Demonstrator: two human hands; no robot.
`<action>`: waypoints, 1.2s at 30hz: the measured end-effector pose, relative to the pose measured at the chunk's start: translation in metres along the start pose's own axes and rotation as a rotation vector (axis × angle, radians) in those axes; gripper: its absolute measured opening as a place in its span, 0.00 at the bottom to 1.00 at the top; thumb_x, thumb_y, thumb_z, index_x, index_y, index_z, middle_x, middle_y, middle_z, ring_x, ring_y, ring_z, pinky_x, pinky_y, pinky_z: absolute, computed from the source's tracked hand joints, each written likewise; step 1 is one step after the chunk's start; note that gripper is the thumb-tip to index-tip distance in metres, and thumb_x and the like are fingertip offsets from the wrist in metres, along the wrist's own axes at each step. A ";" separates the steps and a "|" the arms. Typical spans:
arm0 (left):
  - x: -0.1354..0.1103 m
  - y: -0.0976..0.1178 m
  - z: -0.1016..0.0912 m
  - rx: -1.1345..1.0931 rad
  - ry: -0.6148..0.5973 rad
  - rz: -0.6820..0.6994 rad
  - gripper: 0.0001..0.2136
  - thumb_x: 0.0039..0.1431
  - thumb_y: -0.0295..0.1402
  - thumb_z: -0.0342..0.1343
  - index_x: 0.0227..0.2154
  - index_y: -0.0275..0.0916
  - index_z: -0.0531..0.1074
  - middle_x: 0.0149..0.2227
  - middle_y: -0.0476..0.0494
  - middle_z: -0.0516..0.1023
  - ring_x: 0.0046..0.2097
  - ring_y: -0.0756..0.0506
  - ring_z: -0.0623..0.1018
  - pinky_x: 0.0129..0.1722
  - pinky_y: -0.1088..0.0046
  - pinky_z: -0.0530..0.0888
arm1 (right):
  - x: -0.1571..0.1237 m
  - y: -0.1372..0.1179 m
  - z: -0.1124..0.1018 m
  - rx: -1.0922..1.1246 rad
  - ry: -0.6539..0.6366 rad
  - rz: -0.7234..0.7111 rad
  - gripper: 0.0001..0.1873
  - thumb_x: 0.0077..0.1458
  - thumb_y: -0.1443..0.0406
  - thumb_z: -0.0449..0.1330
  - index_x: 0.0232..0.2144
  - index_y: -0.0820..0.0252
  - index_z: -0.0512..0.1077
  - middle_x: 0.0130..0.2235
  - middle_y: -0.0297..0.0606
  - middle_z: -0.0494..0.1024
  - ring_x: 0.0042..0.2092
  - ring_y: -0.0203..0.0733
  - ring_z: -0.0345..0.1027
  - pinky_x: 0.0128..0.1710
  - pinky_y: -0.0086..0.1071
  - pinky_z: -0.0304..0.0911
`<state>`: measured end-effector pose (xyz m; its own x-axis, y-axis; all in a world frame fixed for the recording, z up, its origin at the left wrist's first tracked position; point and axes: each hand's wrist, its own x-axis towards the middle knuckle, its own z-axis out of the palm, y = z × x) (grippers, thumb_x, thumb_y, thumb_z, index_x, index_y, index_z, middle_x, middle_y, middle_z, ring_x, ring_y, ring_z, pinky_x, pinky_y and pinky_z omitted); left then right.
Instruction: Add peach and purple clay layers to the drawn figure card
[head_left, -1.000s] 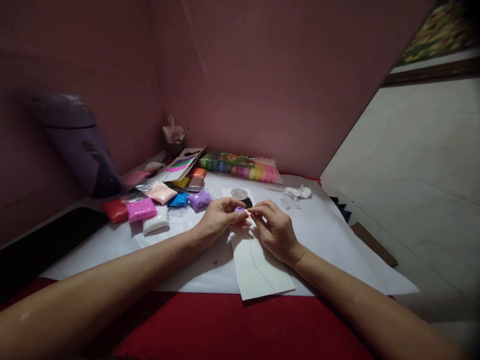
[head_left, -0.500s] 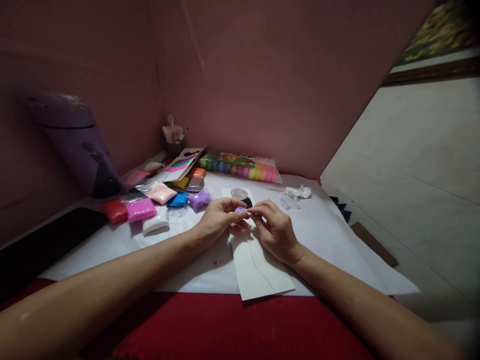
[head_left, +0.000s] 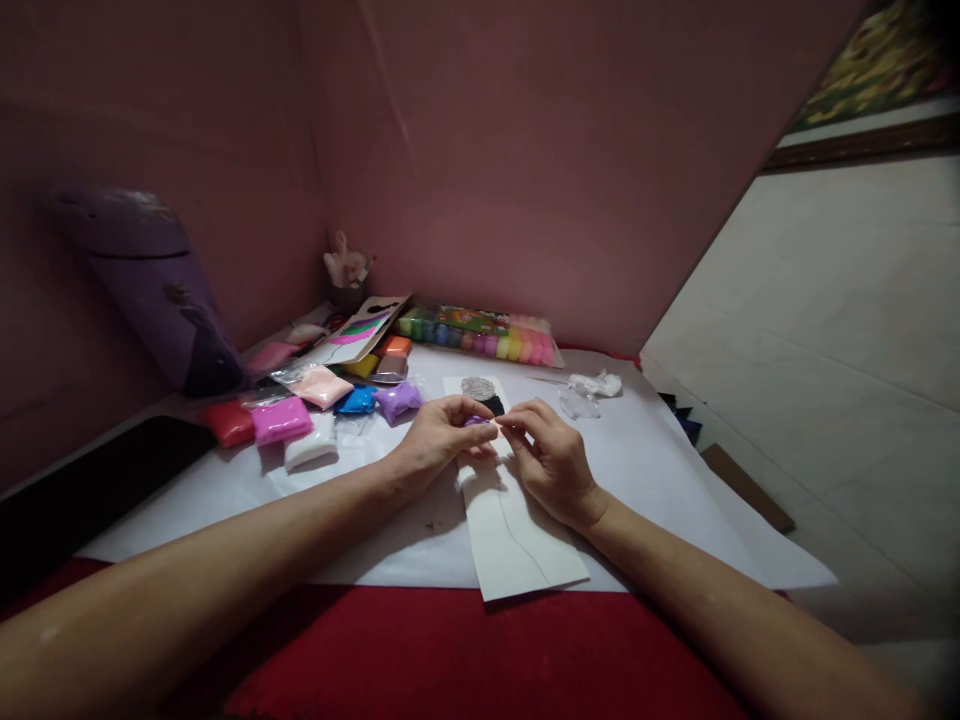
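My left hand point(head_left: 435, 437) is closed in a pinch on a small lump of purple modelling clay point(head_left: 475, 421), mostly hidden by the fingers. Thumb and forefinger of my right hand point(head_left: 555, 460) press together at the clay's right edge, meeting the left fingertips. Both hands are just above a long white card point(head_left: 517, 545) with a thin curved line drawn down it. At the card's far end are a grey textured patch point(head_left: 478, 387) and a black patch point(head_left: 493, 404), partly covered by my fingers.
Several clay packets, including a purple one point(head_left: 399, 401) and a pink one point(head_left: 282, 420), lie to the left. Behind is a clear pack of coloured clay point(head_left: 480, 335). Crumpled white plastic point(head_left: 594, 385) lies right. A purple container point(head_left: 150, 280) stands far left.
The purple clay has tipped a little and now shows less between my fingers. Both hands have stayed almost in the same place.
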<state>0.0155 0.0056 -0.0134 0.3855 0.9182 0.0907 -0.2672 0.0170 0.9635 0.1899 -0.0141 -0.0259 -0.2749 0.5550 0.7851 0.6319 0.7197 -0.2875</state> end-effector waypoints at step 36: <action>0.000 -0.001 -0.001 -0.071 -0.064 -0.009 0.12 0.49 0.31 0.66 0.33 0.29 0.74 0.30 0.43 0.78 0.26 0.49 0.79 0.29 0.70 0.77 | -0.001 0.001 0.000 0.001 0.004 -0.002 0.09 0.61 0.72 0.54 0.37 0.60 0.74 0.36 0.41 0.75 0.36 0.41 0.71 0.35 0.34 0.67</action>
<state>0.0151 0.0064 -0.0149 0.4432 0.8908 0.1004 -0.3244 0.0550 0.9443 0.1901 -0.0140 -0.0269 -0.2732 0.5522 0.7877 0.6309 0.7210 -0.2866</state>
